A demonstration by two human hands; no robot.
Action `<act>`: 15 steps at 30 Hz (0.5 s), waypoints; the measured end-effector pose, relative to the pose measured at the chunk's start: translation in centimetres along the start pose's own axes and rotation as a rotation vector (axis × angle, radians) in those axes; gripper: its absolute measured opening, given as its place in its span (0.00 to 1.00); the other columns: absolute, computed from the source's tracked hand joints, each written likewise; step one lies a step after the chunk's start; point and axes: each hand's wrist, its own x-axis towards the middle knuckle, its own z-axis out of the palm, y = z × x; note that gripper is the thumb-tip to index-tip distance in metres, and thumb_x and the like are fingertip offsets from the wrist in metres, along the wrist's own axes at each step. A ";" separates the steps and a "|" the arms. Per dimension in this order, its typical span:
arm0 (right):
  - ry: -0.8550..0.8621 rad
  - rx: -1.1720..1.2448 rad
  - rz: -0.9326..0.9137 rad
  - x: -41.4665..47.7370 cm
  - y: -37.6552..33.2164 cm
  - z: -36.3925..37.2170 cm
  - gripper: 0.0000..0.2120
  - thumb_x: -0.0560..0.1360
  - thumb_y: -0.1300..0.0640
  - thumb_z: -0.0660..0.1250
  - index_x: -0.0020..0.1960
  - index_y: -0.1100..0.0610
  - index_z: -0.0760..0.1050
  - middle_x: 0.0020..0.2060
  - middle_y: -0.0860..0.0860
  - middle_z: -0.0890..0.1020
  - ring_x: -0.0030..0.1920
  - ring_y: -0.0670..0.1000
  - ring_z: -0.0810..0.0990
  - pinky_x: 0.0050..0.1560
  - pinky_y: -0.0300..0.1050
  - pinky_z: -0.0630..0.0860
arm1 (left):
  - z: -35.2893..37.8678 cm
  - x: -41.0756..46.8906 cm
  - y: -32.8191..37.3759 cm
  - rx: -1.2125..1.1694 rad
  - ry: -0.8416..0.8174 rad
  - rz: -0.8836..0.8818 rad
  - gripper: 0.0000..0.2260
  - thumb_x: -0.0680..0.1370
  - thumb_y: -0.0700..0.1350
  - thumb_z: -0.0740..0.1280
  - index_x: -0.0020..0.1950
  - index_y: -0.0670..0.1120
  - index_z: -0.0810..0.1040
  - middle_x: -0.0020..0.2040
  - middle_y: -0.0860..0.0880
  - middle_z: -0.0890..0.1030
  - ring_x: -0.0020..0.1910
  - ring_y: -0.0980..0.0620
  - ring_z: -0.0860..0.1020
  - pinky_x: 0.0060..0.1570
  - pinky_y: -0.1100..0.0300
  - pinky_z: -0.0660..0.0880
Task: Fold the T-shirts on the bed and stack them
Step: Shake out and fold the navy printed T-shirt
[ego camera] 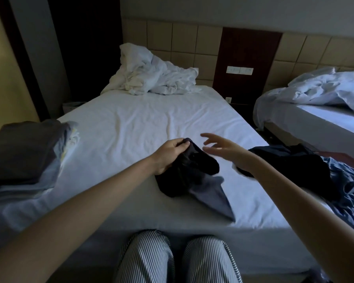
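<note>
Unfolding comes first: left hand (168, 155) grips the bunched dark T-shirt (192, 176), right hand (223, 148) spread wide just beside it. Next, I judge, it must catch an edge and spread the cloth on the bed (141, 119).

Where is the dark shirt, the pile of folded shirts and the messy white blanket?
dark shirt (192, 172): head view, its bunched middle
pile of folded shirts (23, 152): head view, top grey shirt
messy white blanket (157, 78): head view, its crumpled middle
</note>
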 end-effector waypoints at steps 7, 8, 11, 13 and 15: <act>0.084 -0.623 0.007 3.3 0.6 4.6 0.13 0.77 0.64 0.57 0.39 0.52 0.76 0.36 0.50 0.77 0.44 0.56 0.75 0.40 0.43 0.64 | -5.0 -1.2 3.7 0.059 -0.047 -0.044 0.08 0.81 0.41 0.61 0.47 0.45 0.79 0.41 0.50 0.81 0.40 0.55 0.80 0.44 0.65 0.76; 0.092 -0.695 0.020 3.7 0.8 4.5 0.12 0.77 0.63 0.57 0.44 0.53 0.78 0.41 0.53 0.80 0.46 0.58 0.77 0.40 0.44 0.66 | -5.7 -1.3 4.2 0.089 -0.015 -0.051 0.07 0.80 0.41 0.62 0.48 0.44 0.80 0.42 0.49 0.81 0.41 0.53 0.80 0.47 0.62 0.76; 0.148 -0.686 0.044 4.6 1.5 2.9 0.17 0.76 0.64 0.58 0.58 0.52 0.78 0.54 0.53 0.80 0.54 0.57 0.77 0.47 0.47 0.73 | -8.4 -1.0 5.1 0.494 0.151 -0.028 0.08 0.78 0.38 0.63 0.51 0.41 0.81 0.48 0.45 0.81 0.47 0.49 0.79 0.54 0.55 0.75; 0.168 -0.576 0.014 4.8 1.3 1.2 0.18 0.74 0.68 0.58 0.57 0.53 0.78 0.56 0.52 0.78 0.55 0.55 0.77 0.53 0.49 0.74 | -10.3 -0.7 5.5 0.805 0.219 0.000 0.13 0.76 0.34 0.58 0.52 0.42 0.81 0.51 0.45 0.80 0.51 0.49 0.77 0.50 0.57 0.73; 0.146 -0.531 -0.037 4.6 0.1 -0.6 0.20 0.73 0.72 0.57 0.58 0.57 0.77 0.57 0.54 0.76 0.50 0.54 0.78 0.51 0.50 0.73 | -11.9 -0.7 5.9 0.914 0.239 -0.009 0.18 0.74 0.31 0.54 0.54 0.43 0.80 0.52 0.46 0.79 0.52 0.49 0.75 0.46 0.61 0.70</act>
